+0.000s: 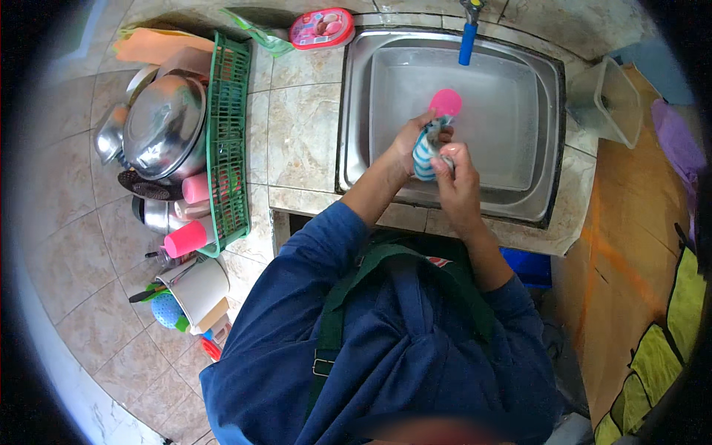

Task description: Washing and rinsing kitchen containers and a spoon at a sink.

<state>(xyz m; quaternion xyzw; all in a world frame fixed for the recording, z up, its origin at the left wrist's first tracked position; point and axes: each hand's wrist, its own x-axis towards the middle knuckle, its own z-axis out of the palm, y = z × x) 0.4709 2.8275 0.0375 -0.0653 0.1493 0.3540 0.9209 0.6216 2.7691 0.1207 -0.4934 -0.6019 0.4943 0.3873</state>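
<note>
My left hand is closed around a blue-and-white striped thing that looks like a cloth, over the near side of the sink. Close beside it, my right hand is closed in a pinch on something pale and greyish; whether this is part of the striped thing I cannot tell. Just beyond my left fingertips shows a round pink thing, perhaps a cup or lid. Beneath both hands is a pale rectangular basin with cloudy water, set inside the steel sink.
A blue-ended tap hangs over the sink's far side. At left, a green rack holds pots and pink cups. A red-lidded tub stands behind the counter's left part. A clear container sits right of the sink.
</note>
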